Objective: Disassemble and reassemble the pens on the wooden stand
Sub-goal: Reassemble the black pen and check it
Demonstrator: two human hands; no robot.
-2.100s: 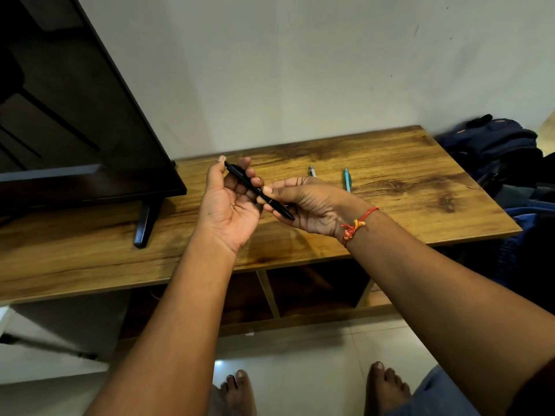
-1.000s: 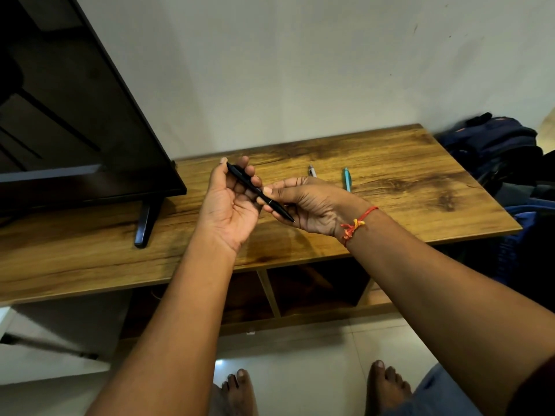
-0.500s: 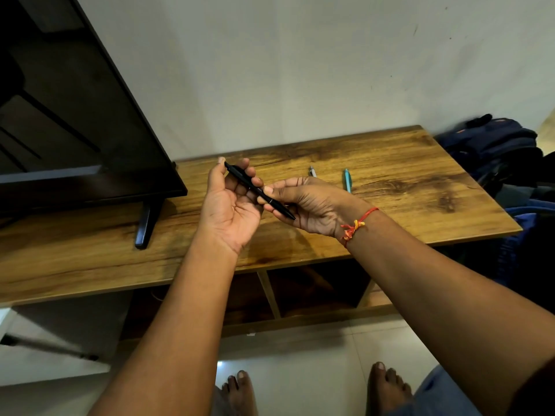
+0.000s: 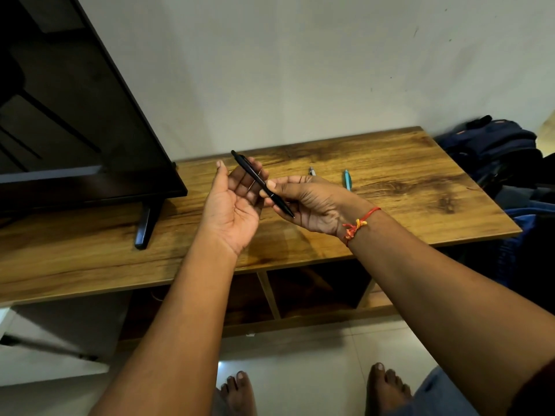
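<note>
**Black pen held over the stand, one hand pinching, one hand slack**

A person stands barefoot in front of the wooden stand (image 4: 405, 190) with both arms stretched out over it. The right hand (image 4: 312, 205) grips the black pen (image 4: 260, 182), with the thumb pressed on top of the barrel and the fingers curled beneath it. The pen is up in the air above the stand's top. It slants, with its clip end toward 11 o'clock and its tip toward 5 o'clock over the right palm.

The left hand (image 4: 234, 202) is turned palm up and loose, thumb straight and fingers only gently bent. The pen's upper end crosses in front of those fingertips, but I cannot tell whether they touch it.

A red thread bracelet (image 4: 357, 223) sits on the right wrist.

Two more pens lie on the stand beyond the right hand. A grey pen (image 4: 312, 171) pokes out at 12 o'clock from the knuckles, and a teal pen (image 4: 347, 178) lies at about 1 o'clock, apart from it.

A dark television (image 4: 75, 115) fills the 9 to 10 o'clock side, with its foot (image 4: 145, 226) planted on the wood. A dark blue backpack (image 4: 495, 145) slumps at 3 o'clock, past the stand's end.
</note>
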